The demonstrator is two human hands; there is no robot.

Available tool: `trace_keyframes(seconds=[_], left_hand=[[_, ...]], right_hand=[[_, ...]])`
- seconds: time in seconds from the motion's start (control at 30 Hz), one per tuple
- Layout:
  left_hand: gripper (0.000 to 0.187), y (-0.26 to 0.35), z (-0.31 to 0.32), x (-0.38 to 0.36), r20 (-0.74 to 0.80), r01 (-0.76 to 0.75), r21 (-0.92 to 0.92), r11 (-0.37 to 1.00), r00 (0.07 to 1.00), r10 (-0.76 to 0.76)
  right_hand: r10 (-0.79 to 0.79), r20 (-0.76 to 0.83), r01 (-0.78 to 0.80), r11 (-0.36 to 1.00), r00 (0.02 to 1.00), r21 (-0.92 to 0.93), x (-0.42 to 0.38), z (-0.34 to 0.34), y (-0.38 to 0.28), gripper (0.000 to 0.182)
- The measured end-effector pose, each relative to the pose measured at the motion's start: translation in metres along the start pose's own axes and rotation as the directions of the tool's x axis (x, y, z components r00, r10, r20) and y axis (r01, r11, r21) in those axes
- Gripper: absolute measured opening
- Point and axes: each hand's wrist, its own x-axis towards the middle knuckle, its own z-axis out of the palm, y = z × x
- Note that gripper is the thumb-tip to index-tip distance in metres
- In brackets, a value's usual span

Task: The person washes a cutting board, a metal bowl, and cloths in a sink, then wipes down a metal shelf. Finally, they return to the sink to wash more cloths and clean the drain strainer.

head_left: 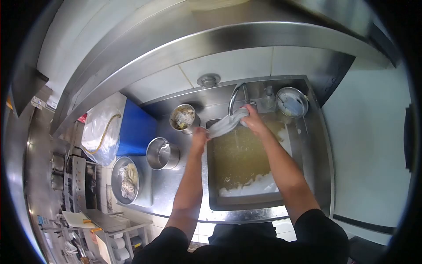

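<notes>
Head view: a person in black sleeves (320,229) stands at a sink (210,176), arms reaching forward.
Left hand (200,137): closed around one end of a white cloth (225,126), near the sink's left edge.
Right hand (252,119): gripping the other end, beside the faucet (233,99).
Cloth: stretched and bunched between both hands over the back of the sink, by the spout; whether they touch, I cannot tell.
Water (237,154): cloudy and yellowish, with white foam (259,184) along the near side.
Back right corner: a pump bottle (268,98) beside a round steel container (281,108).
Left counter (165,193): a steel pot (195,119) holding scraps, a second pot (173,156) nearer the person, then a bowl (115,185) of crumpled, pale material, too unclear to identify.
Far left: a blue bin (136,130) with a clear plastic bag (99,134) on it.
</notes>
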Motion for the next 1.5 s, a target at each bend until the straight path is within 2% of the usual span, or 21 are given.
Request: trace_keyframes(seconds=[0.03, 0.07, 0.1, 0.13, 0.2, 0.3, 0.37, 0.47, 0.6, 0.7, 0.77, 0.83, 0.9, 1.0, 1.1, 1.13, 1.2, 1.27, 1.3, 1.37, 1.5], left_hand=[[0.055, -0.005, 0.028, -0.004, 0.051, 0.134, 0.201, 0.97, 0.988, -0.147], [0.067, -0.011, 0.06, -0.015, 0.004, -0.198, 0.51, 0.837, 0.974, 0.228], [0.076, -0.006, 0.089, -0.026, 0.069, -0.375, 0.585, 0.719, 0.906, 0.417], [0.084, -0.001, 0.119, -0.037, 0.131, -0.515, 0.653, 0.556, 0.799, 0.587], [0.084, 0.023, 0.145, -0.037, 0.195, -0.557, 0.444, 0.701, 0.824, 0.531], [0.068, 0.032, 0.158, -0.03, 0.266, -0.321, 0.256, 0.912, 0.93, 0.253], [0.056, 0.032, 0.151, -0.033, 0.294, -0.12, 0.263, 0.957, 0.955, 0.039], [0.041, 0.029, 0.147, -0.047, 0.27, 0.105, 0.047, 0.993, 0.956, -0.114], [0.022, -0.036, 0.148, -0.028, 0.445, 0.591, -0.404, 0.698, 0.794, -0.414], [0.036, -0.034, 0.146, -0.032, 0.569, 0.702, -0.529, 0.476, 0.71, -0.415], [0.048, 0.008, 0.144, -0.055, 0.588, 0.71, -0.619, 0.336, 0.703, -0.4], [0.055, 0.012, 0.136, -0.055, 0.583, 0.637, -0.709, 0.303, 0.771, -0.256], [0.06, 0.017, 0.131, -0.055, 0.566, 0.573, -0.764, 0.296, 0.816, -0.117], [0.063, 0.022, 0.114, -0.055, 0.579, 0.532, -0.785, 0.319, 0.812, 0.073], [0.063, 0.051, 0.112, -0.072, 0.587, 0.523, -0.778, 0.347, 0.803, 0.107], [0.046, 0.069, 0.115, -0.077, 0.591, 0.523, -0.76, 0.385, 0.804, 0.074], [0.036, 0.047, 0.133, -0.051, 0.519, 0.469, -0.663, 0.583, 0.85, -0.093], [0.027, 0.029, 0.145, -0.037, 0.45, 0.465, -0.594, 0.656, 0.868, -0.209], [0.024, 0.026, 0.148, -0.032, 0.433, 0.477, -0.597, 0.645, 0.868, -0.242], [0.02, 0.021, 0.151, -0.021, 0.401, 0.476, -0.551, 0.685, 0.871, -0.282], [0.018, 0.015, 0.146, -0.026, 0.315, 0.437, -0.32, 0.841, 0.886, -0.34]], right_hand=[[-0.013, -0.002, 0.013, 1.0, 1.0, -0.014, 0.0, 0.001, -0.005, 0.044], [-0.024, -0.004, 0.024, 0.999, 1.0, -0.026, -0.002, 0.004, -0.009, 0.045], [0.012, -0.035, -0.009, 0.997, 0.999, 0.082, -0.009, 0.012, -0.017, 0.046], [0.05, -0.065, -0.037, 0.981, 0.997, 0.189, -0.019, 0.023, -0.026, 0.048], [0.106, -0.204, -0.029, 0.938, 0.973, 0.346, -0.023, 0.046, -0.009, 0.05], [0.211, -0.164, -0.044, 0.73, 0.964, 0.682, -0.016, 0.043, 0.0, 0.04], [0.315, -0.122, -0.107, 0.621, 0.941, 0.776, -0.007, 0.039, 0.01, 0.031], [0.444, -0.097, -0.144, 0.477, 0.891, 0.867, 0.006, 0.044, 0.019, 0.02], [0.391, 0.023, -0.187, 0.387, 0.92, 0.903, 0.003, 0.052, 0.006, 0.02], [0.09, -0.156, -0.009, 0.89, 0.984, 0.456, -0.018, 0.064, 0.001, 0.023], [-0.089, -0.082, 0.097, 0.99, 0.993, 0.098, -0.022, 0.052, 0.019, 0.028], [-0.275, 0.076, 0.285, 0.927, 0.959, -0.245, -0.038, 0.048, 0.021, 0.033], [-0.418, 0.303, 0.516, 0.688, 0.857, -0.51, -0.069, 0.041, -0.011, 0.036], [-0.398, 0.432, 0.586, 0.507, 0.81, -0.632, -0.088, 0.026, -0.027, 0.037], [-0.369, 0.466, 0.591, 0.412, 0.804, -0.694, -0.083, 0.011, -0.039, 0.034], [-0.376, 0.491, 0.617, 0.425, 0.786, -0.662, -0.081, 0.008, -0.039, 0.033], [-0.392, 0.544, 0.67, 0.448, 0.742, -0.592, -0.076, 0.002, -0.039, 0.031], [-0.251, 0.366, 0.37, 0.877, 0.896, -0.306, -0.06, -0.01, -0.014, 0.028], [-0.14, 0.31, 0.179, 0.978, 0.94, -0.103, -0.046, -0.019, 0.004, 0.027], [-0.119, -0.123, 0.076, 0.948, 0.985, -0.309, -0.006, -0.043, 0.043, 0.036], [0.137, -0.278, -0.228, 0.918, 0.951, -0.324, 0.054, -0.049, 0.098, 0.033]])
